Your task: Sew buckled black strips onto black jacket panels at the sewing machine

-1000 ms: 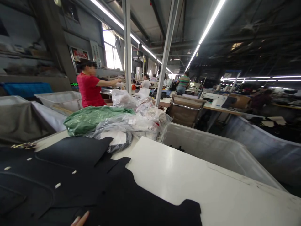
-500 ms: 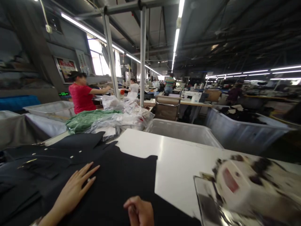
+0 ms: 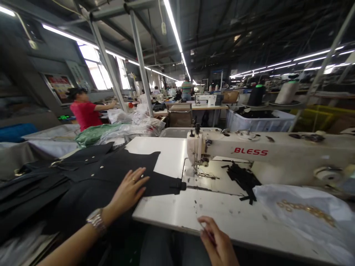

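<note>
My left hand (image 3: 130, 188) lies flat on a black fabric panel (image 3: 111, 168), fingers spread, a watch on its wrist. The panel stretches across the white table (image 3: 172, 208), and its narrow end with a small black tab (image 3: 179, 184) reaches close to the sewing machine's needle area. Over the table's front edge is my right hand (image 3: 219, 242), its fingers curled in a pinch; a small thin thing seems to be between them, too unclear to name. The white sewing machine (image 3: 222, 146) stands beyond it. Several short black strips (image 3: 241, 179) are heaped on the machine's bed.
A white plastic bag (image 3: 302, 210) with gold-coloured rings (image 3: 307, 210) lies at the right. More black fabric (image 3: 33, 195) is piled at the left. Thread cones (image 3: 287, 92) stand behind the machine. A person in red (image 3: 85, 112) works beyond bagged goods (image 3: 127, 127).
The view has swung right, bringing the whole machine, black strips and bag into sight. My left hand rests nearer the panel's narrow end. My right hand has moved off the fabric to the table's front edge.
</note>
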`<action>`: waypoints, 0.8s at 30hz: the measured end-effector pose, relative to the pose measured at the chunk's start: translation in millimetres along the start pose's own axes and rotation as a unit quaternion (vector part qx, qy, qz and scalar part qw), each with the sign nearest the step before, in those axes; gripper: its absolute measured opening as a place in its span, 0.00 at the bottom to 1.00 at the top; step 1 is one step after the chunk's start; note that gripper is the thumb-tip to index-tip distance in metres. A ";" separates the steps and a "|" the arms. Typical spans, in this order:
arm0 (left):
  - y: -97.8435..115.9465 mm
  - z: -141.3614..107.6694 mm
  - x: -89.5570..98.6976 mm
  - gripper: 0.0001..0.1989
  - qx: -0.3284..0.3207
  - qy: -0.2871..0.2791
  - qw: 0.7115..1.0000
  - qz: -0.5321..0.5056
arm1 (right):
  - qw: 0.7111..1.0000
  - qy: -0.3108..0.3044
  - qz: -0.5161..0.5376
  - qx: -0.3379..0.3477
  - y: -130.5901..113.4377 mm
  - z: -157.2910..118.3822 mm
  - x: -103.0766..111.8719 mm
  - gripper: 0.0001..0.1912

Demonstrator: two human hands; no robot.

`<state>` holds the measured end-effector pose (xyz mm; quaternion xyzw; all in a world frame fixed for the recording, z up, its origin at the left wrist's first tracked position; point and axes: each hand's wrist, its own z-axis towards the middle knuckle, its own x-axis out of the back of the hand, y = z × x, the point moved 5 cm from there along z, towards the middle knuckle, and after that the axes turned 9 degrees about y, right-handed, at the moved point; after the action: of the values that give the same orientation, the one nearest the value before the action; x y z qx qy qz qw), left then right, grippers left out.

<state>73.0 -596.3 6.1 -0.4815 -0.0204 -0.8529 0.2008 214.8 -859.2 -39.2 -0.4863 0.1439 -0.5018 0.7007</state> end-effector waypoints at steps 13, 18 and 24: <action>62.3 4.5 -66.6 0.27 0.140 -0.154 0.977 -0.056 | 0.982 0.048 -0.135 0.122 72.3 49.3 66.0 0.13; 63.8 -2.4 -68.3 0.26 0.114 -0.148 0.982 -0.034 | 0.987 0.058 -0.127 0.080 68.7 47.7 57.9 0.11; 35.1 -13.7 -76.6 0.28 0.077 -0.077 0.994 0.003 | 0.991 0.111 -0.071 0.029 67.7 45.6 48.9 0.10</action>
<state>109.5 -607.0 -70.4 -0.5287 -0.0995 -0.8088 0.2377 306.6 -874.4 -59.0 -0.4160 0.1714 -0.6050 0.6569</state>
